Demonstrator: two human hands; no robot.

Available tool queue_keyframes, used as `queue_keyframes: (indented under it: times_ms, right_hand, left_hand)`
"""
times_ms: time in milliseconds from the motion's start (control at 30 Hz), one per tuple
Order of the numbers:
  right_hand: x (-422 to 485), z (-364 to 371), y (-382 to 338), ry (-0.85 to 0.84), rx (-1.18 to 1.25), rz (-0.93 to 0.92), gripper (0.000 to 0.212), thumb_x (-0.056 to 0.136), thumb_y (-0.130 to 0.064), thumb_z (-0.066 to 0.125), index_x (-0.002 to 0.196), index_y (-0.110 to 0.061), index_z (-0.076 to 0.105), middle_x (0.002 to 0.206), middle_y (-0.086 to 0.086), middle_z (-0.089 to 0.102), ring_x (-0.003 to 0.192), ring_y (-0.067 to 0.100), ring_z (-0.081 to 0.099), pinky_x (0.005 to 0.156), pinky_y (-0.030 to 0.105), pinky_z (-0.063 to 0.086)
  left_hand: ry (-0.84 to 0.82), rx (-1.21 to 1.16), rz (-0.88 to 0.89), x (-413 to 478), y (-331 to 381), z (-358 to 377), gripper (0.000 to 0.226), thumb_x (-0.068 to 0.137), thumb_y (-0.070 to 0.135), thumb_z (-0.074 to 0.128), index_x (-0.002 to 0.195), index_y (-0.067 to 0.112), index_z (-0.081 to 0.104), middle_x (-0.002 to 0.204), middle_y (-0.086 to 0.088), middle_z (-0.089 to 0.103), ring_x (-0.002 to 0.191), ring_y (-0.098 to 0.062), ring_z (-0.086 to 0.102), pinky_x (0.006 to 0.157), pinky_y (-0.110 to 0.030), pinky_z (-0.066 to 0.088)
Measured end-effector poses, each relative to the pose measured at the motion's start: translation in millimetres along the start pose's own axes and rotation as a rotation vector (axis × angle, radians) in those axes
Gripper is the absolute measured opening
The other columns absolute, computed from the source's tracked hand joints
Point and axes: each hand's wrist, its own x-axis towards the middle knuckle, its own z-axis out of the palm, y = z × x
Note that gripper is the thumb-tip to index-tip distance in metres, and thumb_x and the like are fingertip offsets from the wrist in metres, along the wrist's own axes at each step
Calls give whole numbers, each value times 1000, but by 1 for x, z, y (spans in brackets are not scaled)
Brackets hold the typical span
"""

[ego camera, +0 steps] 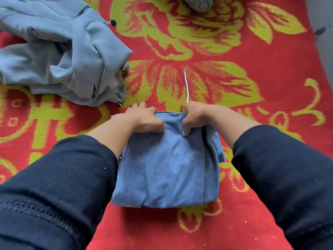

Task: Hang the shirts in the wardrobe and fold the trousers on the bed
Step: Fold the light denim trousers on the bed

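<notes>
A pair of blue trousers point(167, 170) lies folded into a thick square on the bed's red blanket point(261, 58), right in front of me. My left hand point(146, 120) grips the far left part of the top fold near the waistband. My right hand point(193, 118) grips the far right part, thumb curled on top of the cloth. A white drawstring point(186, 85) trails away from the waistband across the blanket. Both my forearms are in dark navy sleeves.
A crumpled light blue-grey garment with toggled cords point(59, 51) lies at the far left on the blanket. A grey fuzzy object point(196, 3) sits at the top edge. The blanket has a yellow-green flower pattern. A grey surface point(324, 33) shows beyond the right edge.
</notes>
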Motion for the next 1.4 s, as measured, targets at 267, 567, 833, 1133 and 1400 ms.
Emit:
queue_keyframes:
  times_ms: [267,567,833,1133,1400]
  right_hand:
    - [-65,67,-11,432,-157,-139,26,72,-18,64,86,-14,43,96,9,51,95,29,49,63,31,36]
    - [-194,166,-20,592,-147,-319,31,50,-4,58,80,-12,54,81,9,57,78,35,56,60,41,44]
    - [-285,144,-81,527,-465,-610,36,67,-11,57,103,-13,55,104,5,50,99,29,49,68,37,42]
    - [-366,206,-259,341,-636,-999,28,71,-14,55,100,-17,54,98,-1,53,100,25,52,71,34,47]
    - [-447,375,-415,181,-798,-1220,27,73,-19,57,99,-19,55,100,-3,56,103,24,52,71,33,47]
  left_hand:
    - [446,110,113,-64,-3,54,46,62,38,62,101,19,46,99,0,54,98,-27,38,76,-36,29]
    - [595,202,29,-220,22,141,39,68,25,63,103,24,48,100,5,54,109,-25,46,85,-44,19]
    - [627,58,-219,-358,11,157,44,66,38,61,104,22,46,105,6,56,113,-23,42,90,-43,26]
    - [763,-184,-555,-536,-88,236,48,64,35,62,108,19,50,105,1,59,106,-23,53,105,-33,27]
    - [709,-401,-844,-695,-183,376,45,68,34,62,109,21,48,107,4,57,110,-18,51,116,-33,16]
